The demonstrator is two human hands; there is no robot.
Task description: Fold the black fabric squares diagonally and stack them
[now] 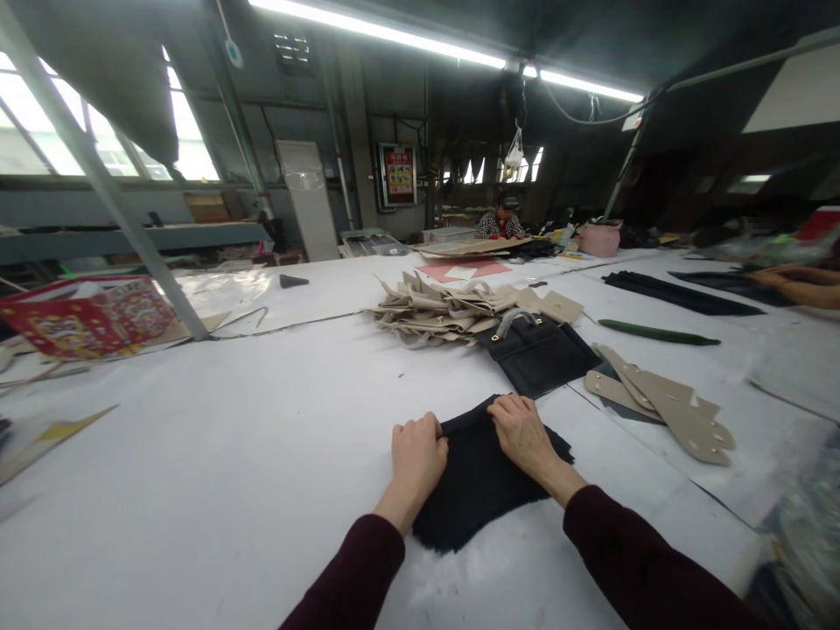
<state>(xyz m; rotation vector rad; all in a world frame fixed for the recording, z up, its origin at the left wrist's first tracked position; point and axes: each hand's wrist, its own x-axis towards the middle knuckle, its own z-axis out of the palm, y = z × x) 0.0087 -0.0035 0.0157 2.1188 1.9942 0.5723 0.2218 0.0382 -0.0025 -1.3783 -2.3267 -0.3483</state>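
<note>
while grasping black fabric (479, 494) (on white table (197, 490)) by its far edge with left hand (418, 453) and right hand (523, 435), apparently aligning or folding; likely calling next for even pressure.

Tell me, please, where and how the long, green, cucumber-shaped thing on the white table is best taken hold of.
Probably pinch the cucumber-shaped thing across its middle, from above: it is slender, nearly straight and lies on the white table with nothing on top. The flat beige pieces with rounded ends lie on its near side, so a downward reach should avoid them.
</note>
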